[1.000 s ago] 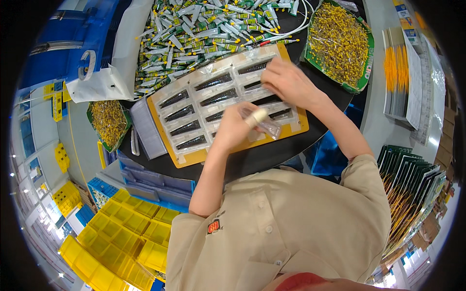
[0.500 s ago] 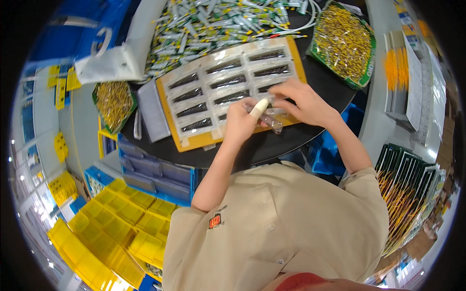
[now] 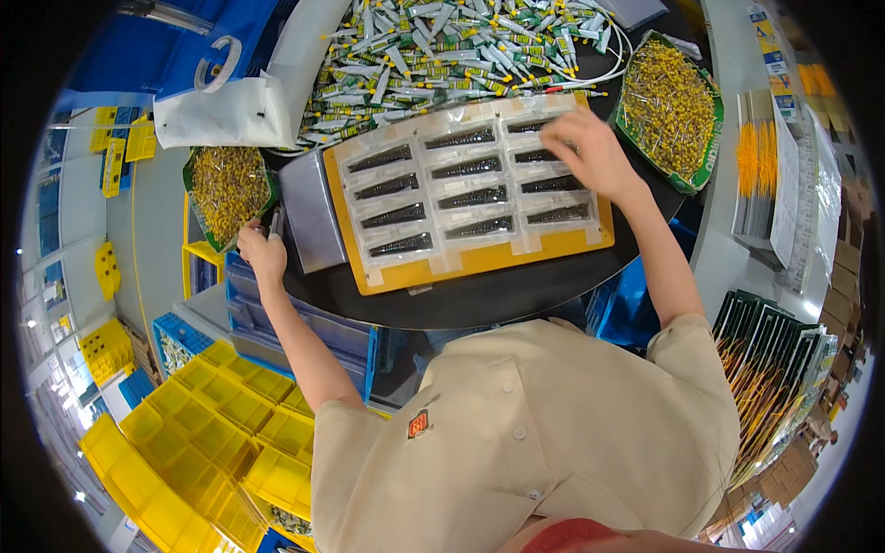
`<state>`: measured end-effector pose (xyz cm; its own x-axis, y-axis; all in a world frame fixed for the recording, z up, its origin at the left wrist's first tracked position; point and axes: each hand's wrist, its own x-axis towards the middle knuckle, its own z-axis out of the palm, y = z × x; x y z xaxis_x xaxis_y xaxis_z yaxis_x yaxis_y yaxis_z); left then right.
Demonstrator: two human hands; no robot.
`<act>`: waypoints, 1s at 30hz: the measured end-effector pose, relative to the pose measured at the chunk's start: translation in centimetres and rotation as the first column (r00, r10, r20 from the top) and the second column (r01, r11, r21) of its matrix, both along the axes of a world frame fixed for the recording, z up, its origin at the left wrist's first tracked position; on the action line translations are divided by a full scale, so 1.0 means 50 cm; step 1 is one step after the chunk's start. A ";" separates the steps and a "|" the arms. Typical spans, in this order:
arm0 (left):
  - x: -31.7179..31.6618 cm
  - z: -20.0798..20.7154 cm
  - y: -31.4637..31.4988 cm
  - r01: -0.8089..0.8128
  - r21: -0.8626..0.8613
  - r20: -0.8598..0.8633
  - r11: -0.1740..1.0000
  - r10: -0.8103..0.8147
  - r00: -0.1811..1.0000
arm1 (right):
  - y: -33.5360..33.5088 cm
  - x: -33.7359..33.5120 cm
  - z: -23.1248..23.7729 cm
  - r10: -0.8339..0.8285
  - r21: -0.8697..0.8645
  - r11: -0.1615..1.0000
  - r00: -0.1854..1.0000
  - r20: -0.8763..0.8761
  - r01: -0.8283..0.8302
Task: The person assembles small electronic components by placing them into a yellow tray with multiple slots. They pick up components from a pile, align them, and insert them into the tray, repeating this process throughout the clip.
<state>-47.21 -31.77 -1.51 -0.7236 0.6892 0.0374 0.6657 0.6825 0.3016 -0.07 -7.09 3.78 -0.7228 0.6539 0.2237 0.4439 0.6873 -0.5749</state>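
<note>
My left hand [image 3: 264, 256] is at the table's left edge, beside a green-edged box [image 3: 269, 187] of yellow-tipped pieces [image 3: 226, 189]. Its fingers are bent together around something dark and slim that I cannot make out. A narrow metallic tool [image 3: 277, 221] stands close to those fingers. My right hand [image 3: 590, 155] hovers over the upper right of a yellow-edged board [image 3: 479, 265], fingers curled and slightly blurred; whatever is between them is hidden. Rows of clear pockets on the board hold dark, tapered strips [image 3: 475, 197].
Many small white-and-green tubes [image 3: 433, 55] with yellow caps are heaped behind the board. A second green-edged box of yellow-tipped pieces [image 3: 668, 111] sits at right. A grey flat block [image 3: 313, 217] lies left of the board. Yellow bins [image 3: 203, 415] stand at lower left.
My left hand has left the clear plastic sleeve it held over the board and moved to the left box. My right hand has moved up and slightly right. The lower-right pocket now shows a dark strip.
</note>
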 end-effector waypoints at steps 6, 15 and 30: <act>-0.058 -0.063 -0.022 0.124 0.082 0.136 0.989 -0.134 0.982 | 0.222 -0.090 -0.114 -0.338 0.382 0.894 0.913 0.229 0.235; 0.029 0.005 -0.041 0.141 0.221 0.023 0.965 -0.150 0.988 | 0.124 -0.120 -0.030 -0.148 -0.182 0.977 0.970 -0.192 0.113; 0.237 -0.018 0.498 0.536 0.112 -0.292 0.836 -0.488 0.822 | 0.216 -0.296 -0.127 -0.198 0.448 0.889 0.961 0.195 0.092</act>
<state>-35.36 -6.87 -2.43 -0.2183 0.9206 0.3239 0.9707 0.1708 0.1688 -14.87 3.72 -2.57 -0.6927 0.6322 0.3470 0.6403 0.7606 -0.1074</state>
